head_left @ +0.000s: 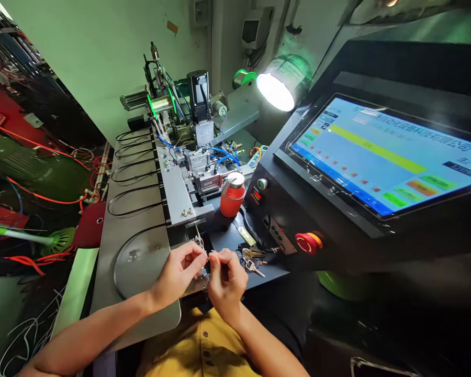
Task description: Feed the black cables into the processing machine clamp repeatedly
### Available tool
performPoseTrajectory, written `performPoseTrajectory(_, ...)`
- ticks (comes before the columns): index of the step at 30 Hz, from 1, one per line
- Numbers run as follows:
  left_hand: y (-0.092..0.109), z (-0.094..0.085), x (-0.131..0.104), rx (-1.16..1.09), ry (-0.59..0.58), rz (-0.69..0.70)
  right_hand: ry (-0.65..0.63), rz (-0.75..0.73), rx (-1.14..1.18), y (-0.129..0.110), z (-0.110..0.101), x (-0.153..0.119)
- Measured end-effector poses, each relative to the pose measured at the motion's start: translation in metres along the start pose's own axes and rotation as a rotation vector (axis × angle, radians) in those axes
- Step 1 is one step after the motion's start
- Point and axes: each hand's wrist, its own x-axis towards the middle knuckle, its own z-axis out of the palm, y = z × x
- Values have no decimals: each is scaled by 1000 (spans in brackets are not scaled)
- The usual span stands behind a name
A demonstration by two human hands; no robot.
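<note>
At the lower centre of the frame, the left hand [184, 269] and right hand [228, 280] are pinching, thumb against forefinger, apparently on one small item [209, 256] between them. Fine two-handed handling is seemingly proceeding; the next move is likely calling for a steady pinch. The fingers are hiding the item's direction and long axis. Keys [251, 254] are lying right of centre; black cables [115, 270] are looping over the surface [149, 272], left of centre.

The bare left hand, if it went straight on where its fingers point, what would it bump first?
Probably the bare right hand: its fingertips are right beside those of the bare left hand. Depth is unclear, so I can't tell whether they already touch.
</note>
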Motion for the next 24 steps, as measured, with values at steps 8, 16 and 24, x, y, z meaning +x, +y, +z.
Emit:
performPoseTrajectory(8,3,-10,7,7,-100,-60,-157,146,82,4,-10,5)
performPoseTrajectory(16,-20,-36,28,542,78,29,-248,360,-89,25,-44,24)
performPoseTrajectory(24,-19,-25,30,726,112,17,-271,359,-114,27,-42,21)
